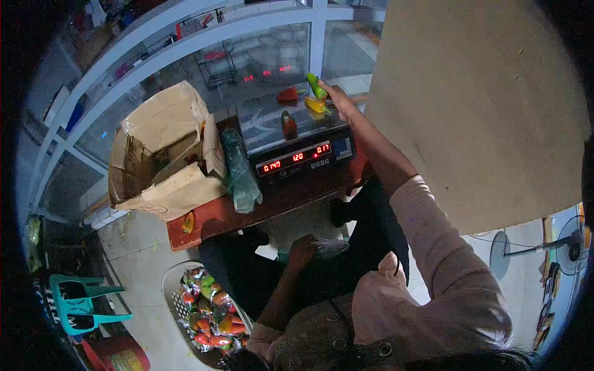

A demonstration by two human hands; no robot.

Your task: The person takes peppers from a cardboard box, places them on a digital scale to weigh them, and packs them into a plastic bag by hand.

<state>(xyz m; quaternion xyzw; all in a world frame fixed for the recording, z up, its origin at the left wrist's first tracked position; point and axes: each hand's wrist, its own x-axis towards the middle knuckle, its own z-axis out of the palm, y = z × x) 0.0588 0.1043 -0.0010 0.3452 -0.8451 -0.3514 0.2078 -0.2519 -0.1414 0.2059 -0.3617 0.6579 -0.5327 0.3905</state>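
My right hand (338,101) reaches over the metal pan of a digital scale (260,133), its fingers closed on a green pepper (316,86). Just below the fingers lies a yellow pepper (317,105). A red pepper (288,94) and a dark red-green pepper (288,124) rest on the same pan. Red digits glow on the display (297,157). Low over my lap, my left hand (302,252) is closed at the edge of a clear plastic bag (331,248); its fingertips are partly hidden.
Left of the scale, an open cardboard box (179,191) and a rolled green plastic bag (241,176) sit on the red-brown bench (213,217), with an orange pepper (189,222). A basket (170,284) of wrapped peppers stands on the floor. A large board (482,123) rises at right.
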